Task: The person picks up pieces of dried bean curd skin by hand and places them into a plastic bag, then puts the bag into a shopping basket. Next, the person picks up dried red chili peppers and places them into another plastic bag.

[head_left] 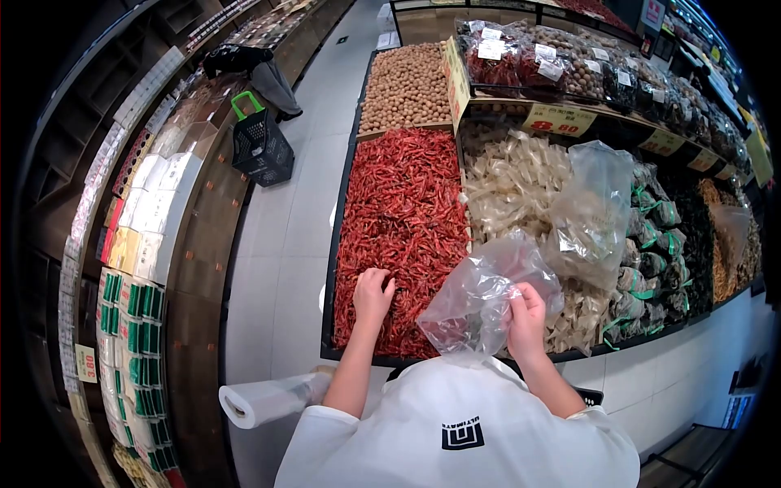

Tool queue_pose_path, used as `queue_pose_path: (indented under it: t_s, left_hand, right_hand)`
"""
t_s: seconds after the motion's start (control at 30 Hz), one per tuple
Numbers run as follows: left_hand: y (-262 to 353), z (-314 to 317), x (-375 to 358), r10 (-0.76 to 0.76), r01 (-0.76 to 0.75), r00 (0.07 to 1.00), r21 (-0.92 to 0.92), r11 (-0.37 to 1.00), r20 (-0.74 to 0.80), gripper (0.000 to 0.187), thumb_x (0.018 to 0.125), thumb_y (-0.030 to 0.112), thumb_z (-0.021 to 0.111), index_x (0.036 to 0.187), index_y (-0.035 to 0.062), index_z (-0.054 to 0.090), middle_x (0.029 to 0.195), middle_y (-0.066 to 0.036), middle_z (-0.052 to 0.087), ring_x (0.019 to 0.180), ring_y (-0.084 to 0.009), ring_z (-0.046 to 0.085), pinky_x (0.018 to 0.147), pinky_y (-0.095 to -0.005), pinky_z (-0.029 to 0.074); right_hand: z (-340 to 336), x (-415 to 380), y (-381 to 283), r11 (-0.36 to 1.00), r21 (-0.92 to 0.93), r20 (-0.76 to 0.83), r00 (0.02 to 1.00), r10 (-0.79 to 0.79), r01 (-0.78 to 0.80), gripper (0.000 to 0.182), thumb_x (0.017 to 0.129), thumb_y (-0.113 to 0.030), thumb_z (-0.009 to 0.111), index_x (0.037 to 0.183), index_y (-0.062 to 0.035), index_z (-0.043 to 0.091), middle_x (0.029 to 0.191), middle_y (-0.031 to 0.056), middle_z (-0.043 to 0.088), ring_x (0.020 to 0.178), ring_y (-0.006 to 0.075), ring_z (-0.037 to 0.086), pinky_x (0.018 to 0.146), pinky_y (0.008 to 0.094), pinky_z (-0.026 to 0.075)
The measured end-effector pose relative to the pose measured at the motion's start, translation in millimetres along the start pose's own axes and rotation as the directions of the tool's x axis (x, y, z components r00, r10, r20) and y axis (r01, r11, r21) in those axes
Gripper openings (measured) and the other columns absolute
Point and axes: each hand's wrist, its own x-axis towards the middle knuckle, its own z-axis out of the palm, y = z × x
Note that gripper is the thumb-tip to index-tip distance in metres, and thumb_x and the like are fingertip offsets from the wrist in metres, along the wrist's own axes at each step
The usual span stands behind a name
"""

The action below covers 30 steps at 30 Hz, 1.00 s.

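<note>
My left hand (373,294) rests over a bin of dried red chilies (407,195), its fingers curled down at the surface of the pile. Whatever lies under those fingertips is hidden. In my right hand (525,317) a clear plastic bag (472,289) is pinched between thumb and fingers. The bag hangs loosely to the left, over the lower right part of the chilies, and looks unfilled. Beside it, another clear plastic bag (598,203) lies on the pale, translucent dried food pieces (517,175).
Walnuts (403,85) fill the bin behind the chilies. Bundles tied with green bands (651,244) lie at right. Packaged goods (561,65) line a raised shelf. A plastic bag roll (264,398) sits at lower left. In the aisle are a black basket (262,150) and a bending person (264,77).
</note>
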Motion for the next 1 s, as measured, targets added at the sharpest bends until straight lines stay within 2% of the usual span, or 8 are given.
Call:
queue_pose_path:
  t_s: [0.5,0.6,0.67,0.7,0.8,0.87,0.9,1.0]
  left_hand:
    - [6.6,-7.0,6.4,-0.007,0.011,0.999,-0.092,0.996,0.045,0.026,0.09,0.016,0.078,0.113,0.0033,0.077,0.11,-0.013,0.074,0.1,-0.0346,0.071,0.089,-0.0406,0.058]
    - [21.6,-28.8,-0.2,-0.064,0.062,0.998,-0.229,0.971,0.0,0.028,0.093,0.014,0.078,0.117,0.0003,0.076,0.106,-0.013,0.075,0.091,-0.0281,0.074,0.082,-0.036,0.059]
    - [33.8,-48.0,-10.9,-0.25,0.303,0.953,-0.547,0.781,0.171,0.03,0.093,0.011,0.08,0.119,-0.0041,0.075,0.113,-0.013,0.078,0.099,-0.0207,0.074,0.087,-0.0318,0.057]
    - [42.0,-59.8,-17.4,-0.242,0.326,0.945,-0.585,0.743,0.219,0.031,0.092,0.009,0.081,0.12,-0.0037,0.076,0.102,-0.009,0.076,0.087,-0.0122,0.07,0.076,-0.0259,0.055]
    - [59.1,-97.3,-34.6,0.012,0.35,0.859,-0.604,0.716,0.512,0.031,0.092,0.008,0.081,0.12,-0.0031,0.076,0.104,-0.009,0.076,0.085,-0.0116,0.068,0.075,-0.0254,0.054]
    - [77.1,-115.9,-38.0,0.155,0.419,0.726,-0.61,0.673,0.67,0.029,0.093,0.007,0.08,0.12,-0.0018,0.077,0.105,-0.008,0.076,0.087,-0.0112,0.068,0.077,-0.0259,0.054]
    - [82.3,-115.3,-39.8,0.237,0.433,0.676,-0.636,0.639,0.698,0.028,0.093,0.007,0.08,0.12,-0.0019,0.077,0.106,-0.008,0.076,0.088,-0.0123,0.069,0.077,-0.0269,0.055]
    - [105.8,-99.2,-36.4,0.31,0.276,0.687,-0.631,0.725,0.657,0.029,0.093,0.008,0.079,0.12,-0.0025,0.076,0.107,-0.012,0.077,0.092,-0.0185,0.073,0.081,-0.0313,0.058]
  right_hand:
    - [-2.0,8.5,2.8,1.0,-0.002,0.053,0.999,0.015,-0.015,0.014,0.109,-0.013,0.06,0.097,-0.0063,0.062,0.068,-0.0043,0.057,0.052,0.0033,0.048,0.046,0.021,0.038]
    - [-4.4,9.2,4.4,1.0,-0.01,0.062,0.998,0.0,0.001,0.014,0.109,-0.014,0.06,0.097,-0.0066,0.062,0.068,-0.0043,0.057,0.052,0.0033,0.048,0.046,0.0211,0.039]
    - [-4.6,8.7,3.1,1.0,-0.008,0.056,0.998,0.004,-0.003,0.015,0.109,-0.015,0.06,0.097,-0.0066,0.062,0.068,-0.0042,0.057,0.052,0.0033,0.048,0.046,0.0213,0.039]
    - [-4.5,8.4,2.5,1.0,-0.009,0.051,0.999,0.008,-0.007,0.015,0.109,-0.015,0.06,0.097,-0.0067,0.062,0.068,-0.0042,0.057,0.052,0.0033,0.048,0.046,0.0214,0.039]
    - [-4.7,8.4,1.4,1.0,-0.004,0.059,0.998,0.008,-0.008,0.015,0.109,-0.015,0.06,0.097,-0.0067,0.062,0.068,-0.0043,0.056,0.052,0.0033,0.048,0.046,0.0215,0.039]
    - [-3.1,9.0,0.5,1.0,0.005,0.069,0.998,0.008,-0.008,0.016,0.109,-0.015,0.06,0.096,-0.0067,0.062,0.068,-0.0043,0.056,0.052,0.0032,0.048,0.046,0.0213,0.039]
    - [-2.0,9.4,0.1,1.0,0.012,0.083,0.996,0.008,-0.009,0.016,0.109,-0.015,0.06,0.096,-0.0068,0.062,0.068,-0.0044,0.056,0.052,0.0032,0.049,0.046,0.0212,0.038]
    - [0.3,9.7,0.6,1.0,0.024,0.096,0.995,0.015,-0.017,0.015,0.109,-0.015,0.06,0.096,-0.0069,0.062,0.068,-0.0044,0.057,0.053,0.0032,0.049,0.047,0.021,0.038]
